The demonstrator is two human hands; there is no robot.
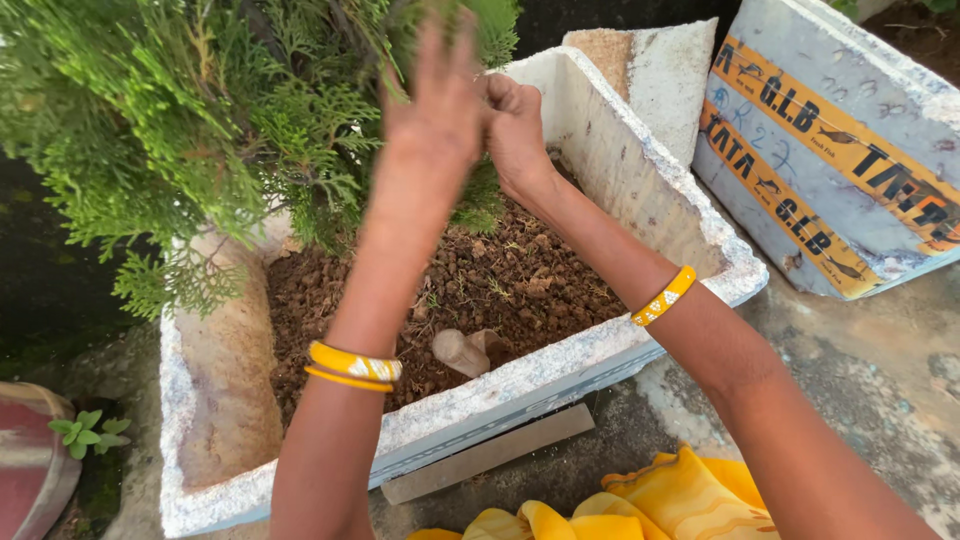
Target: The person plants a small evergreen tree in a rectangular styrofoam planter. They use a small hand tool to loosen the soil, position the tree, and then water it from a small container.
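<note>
Two hands meet over a white foam planter box (600,150) of brown soil.
The left hand (435,110), blurred, is spread wide; the right hand (515,125) is curled, its grip untellable; feathery green conifer branches (200,110) crowd them, and a taped white foam box (850,140) stands beside.

a foam planter box (640,180) sits on the ground, filled with soil (500,290). a leafy shrub (200,110) grows in the box's far left part and spreads over its left side. both hands are raised over the soil: the left hand (435,110) is just left of the right hand (518,130), touching it, beside the shrub. a small stone-like lump (462,350) lies on the soil near the front wall. a flat slab (490,455) lies under the front wall. a second foam box (840,150) leans to the right, a foam lid (660,70) between them behind. a pot (35,460) sits at the lower left, folded cloth (640,500) in front.
</note>
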